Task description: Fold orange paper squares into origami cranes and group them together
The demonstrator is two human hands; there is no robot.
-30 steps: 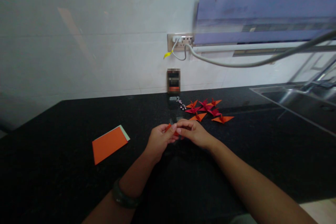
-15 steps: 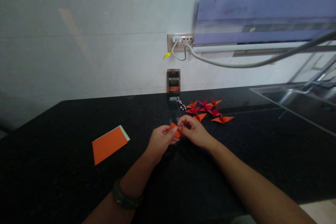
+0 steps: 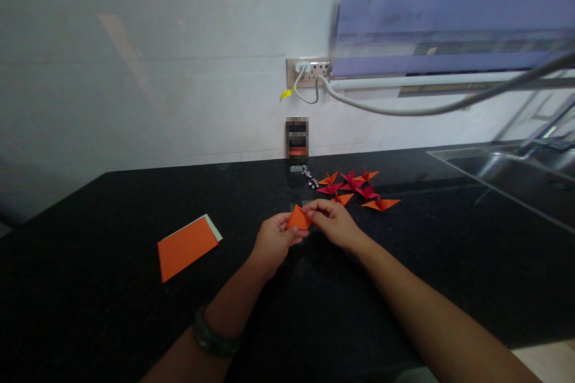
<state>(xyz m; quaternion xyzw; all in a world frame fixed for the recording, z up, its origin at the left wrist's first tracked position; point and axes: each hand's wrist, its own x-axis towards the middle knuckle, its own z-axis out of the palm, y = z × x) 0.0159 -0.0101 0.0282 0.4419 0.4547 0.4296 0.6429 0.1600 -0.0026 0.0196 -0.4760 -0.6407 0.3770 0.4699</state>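
A small folded piece of orange origami paper [image 3: 297, 219] is held up between my two hands over the dark counter, its pointed tip upward. My left hand [image 3: 275, 240] grips its left and lower side, thumb in front and fingers behind. On its right edge, my right hand [image 3: 333, 222] pinches the paper between thumb and fingers. Just beyond my right hand lie several folded paper cranes, some orange [image 3: 381, 204] and some red [image 3: 350, 179]. To the left of my left hand rests a stack of orange paper sheets [image 3: 187, 248] with a pale green one showing beneath.
The black counter [image 3: 108, 311] runs along a tiled wall. Against the wall stands a phone-like device [image 3: 297, 139] with a patterned strap [image 3: 309, 178]. A socket [image 3: 309, 72] with a white cable [image 3: 381, 109] is above. A metal sink [image 3: 530, 173] lies at the right.
The folded orange paper has turned so a broad triangular face shows. My left thumb has moved down to its lower edge, and my right fingers have shifted slightly along its right side.
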